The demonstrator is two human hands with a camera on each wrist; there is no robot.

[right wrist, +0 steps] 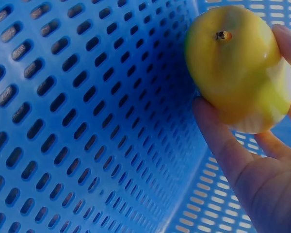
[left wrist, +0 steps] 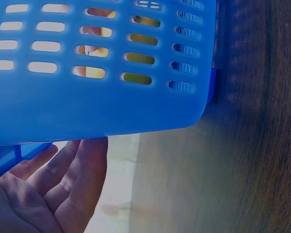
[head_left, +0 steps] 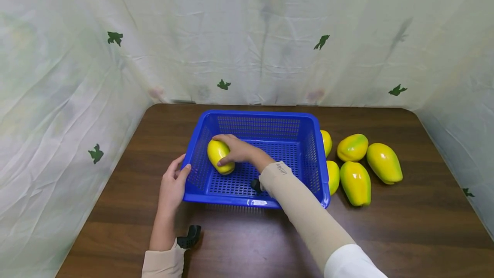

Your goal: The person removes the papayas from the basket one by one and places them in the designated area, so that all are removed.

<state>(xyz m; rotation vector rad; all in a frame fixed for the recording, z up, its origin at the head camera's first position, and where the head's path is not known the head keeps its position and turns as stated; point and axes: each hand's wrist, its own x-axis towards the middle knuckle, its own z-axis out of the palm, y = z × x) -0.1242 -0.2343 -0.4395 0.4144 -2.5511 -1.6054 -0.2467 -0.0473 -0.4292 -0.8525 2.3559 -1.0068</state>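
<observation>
A blue perforated plastic basket (head_left: pixel 258 113) sits on the wooden table. My right hand (head_left: pixel 240 149) reaches inside it and holds a yellow mango (head_left: pixel 217 152) near the left wall, thumb on the near side and fingers over the top. The right wrist view shows the mango (right wrist: pixel 237 68) stem end toward the camera, close to the perforated surface. At the basket's left side, my left hand (head_left: pixel 173 182) grips the rim, thumb on top. Fingers (left wrist: pixel 89 179) touch the basket's edge in the left wrist view, and yellow shows through the slots.
Several yellow-green mangoes (head_left: pixel 355 183) lie on the table (head_left: pixel 424 222) right of the basket, two of them partly hidden by its wall. A pale curtain (head_left: pixel 247 33) with green leaf shapes hangs behind and at both sides. Black wrist-camera parts (head_left: pixel 189 237) show near the forearms.
</observation>
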